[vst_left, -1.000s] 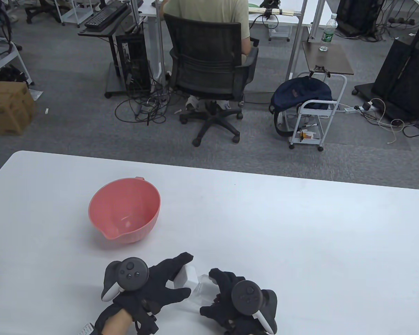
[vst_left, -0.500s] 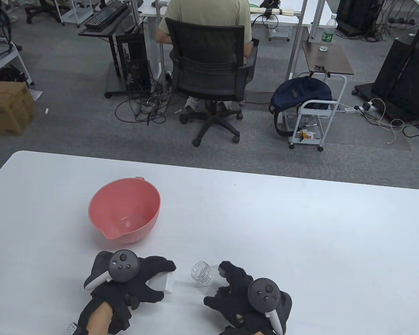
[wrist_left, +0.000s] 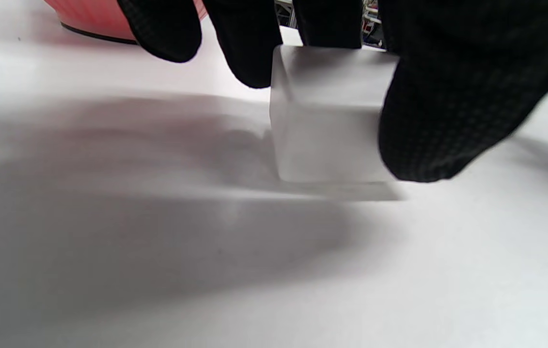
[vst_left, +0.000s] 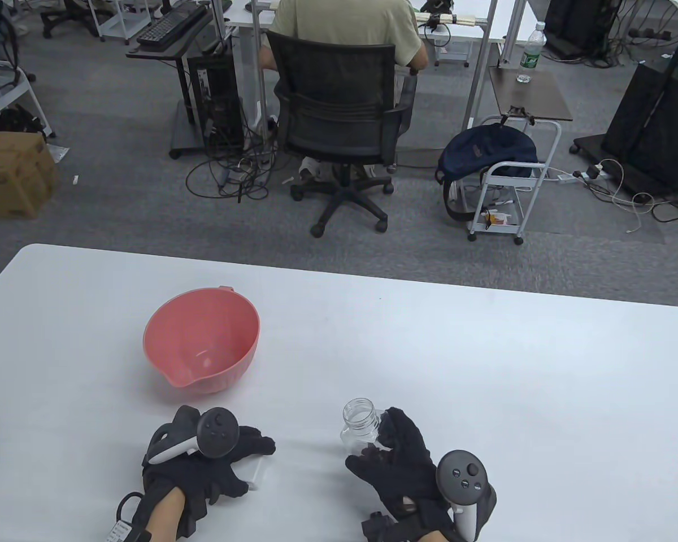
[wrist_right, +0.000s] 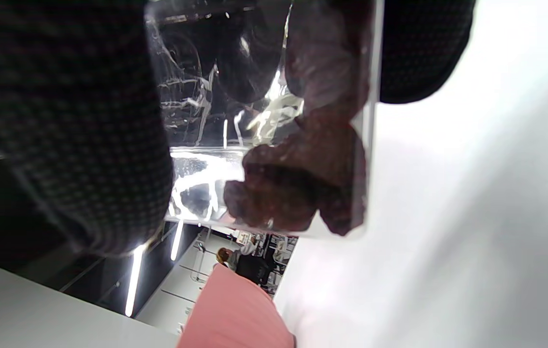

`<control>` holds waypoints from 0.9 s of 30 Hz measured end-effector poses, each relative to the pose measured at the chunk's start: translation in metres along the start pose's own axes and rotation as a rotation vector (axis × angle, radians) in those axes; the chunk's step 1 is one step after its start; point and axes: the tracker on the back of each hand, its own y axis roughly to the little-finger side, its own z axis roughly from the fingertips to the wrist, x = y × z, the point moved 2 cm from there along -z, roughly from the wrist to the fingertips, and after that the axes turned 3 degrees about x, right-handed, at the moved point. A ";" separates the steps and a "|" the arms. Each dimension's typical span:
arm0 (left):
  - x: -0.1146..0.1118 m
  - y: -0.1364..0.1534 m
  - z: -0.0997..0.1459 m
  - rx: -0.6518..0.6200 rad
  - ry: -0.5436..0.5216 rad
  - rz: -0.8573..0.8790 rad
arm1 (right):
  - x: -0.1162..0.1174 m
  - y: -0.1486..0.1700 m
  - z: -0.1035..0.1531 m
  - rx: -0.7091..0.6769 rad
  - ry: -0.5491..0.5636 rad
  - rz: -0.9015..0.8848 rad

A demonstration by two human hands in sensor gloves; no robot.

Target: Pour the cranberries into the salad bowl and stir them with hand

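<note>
Two hands low at the near edge of the desk. Right hand (vst_left: 398,468), at about 5 o'clock, curled round a clear open jar (vst_left: 359,426), held just off the surface with its mouth up; dark red cranberries (wrist_right: 303,193) packed against the jar's bottom in the right wrist view. Left hand (vst_left: 214,466), at about 7 o'clock, fingers and thumb pinching a frosted white lid (wrist_left: 324,113), seemingly setting it down on the desk (vst_left: 486,367).

Likely slips from here: jar smooth and gripped only by gloved fingers near its base, so possibly turning or sliding on the tilt; cranberries looking clumped and sticky, so perhaps hanging back, then dropping all at once and bouncing over the rim; pouring too early on the way across, with berries landing on the desk short of the target.

Pink salad bowl (vst_left: 201,347) at about 10 o'clock, well apart from both hands, upright, nothing seen inside, pour lip toward the near side. Nothing between jar and bowl except the left hand and lid, just beside the direct path.

Beyond the desk, at 12 o'clock, a seated person in an office chair (vst_left: 339,107), a cart with a backpack (vst_left: 486,152) at 1 o'clock, and a cardboard box (vst_left: 11,175) at 10 o'clock, all on the floor and no hindrance
</note>
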 end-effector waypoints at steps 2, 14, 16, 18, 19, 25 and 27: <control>-0.002 0.001 -0.002 0.001 0.013 0.005 | 0.001 0.001 0.000 0.008 -0.006 -0.016; -0.002 0.001 -0.003 -0.020 0.058 0.036 | 0.000 0.000 -0.004 0.019 -0.001 -0.020; 0.005 0.000 0.003 -0.058 0.012 0.085 | -0.002 0.001 -0.004 0.022 0.005 -0.022; 0.014 0.000 0.009 -0.109 -0.046 0.175 | -0.003 0.001 -0.005 0.027 0.009 -0.026; 0.018 0.000 0.012 -0.123 -0.078 0.205 | -0.004 0.001 -0.005 0.029 0.011 -0.026; 0.041 0.012 0.033 -0.184 -0.386 0.493 | -0.005 0.002 -0.005 0.030 0.016 -0.024; 0.046 0.019 0.041 -0.178 -0.488 0.596 | -0.006 0.002 -0.006 0.028 0.018 -0.021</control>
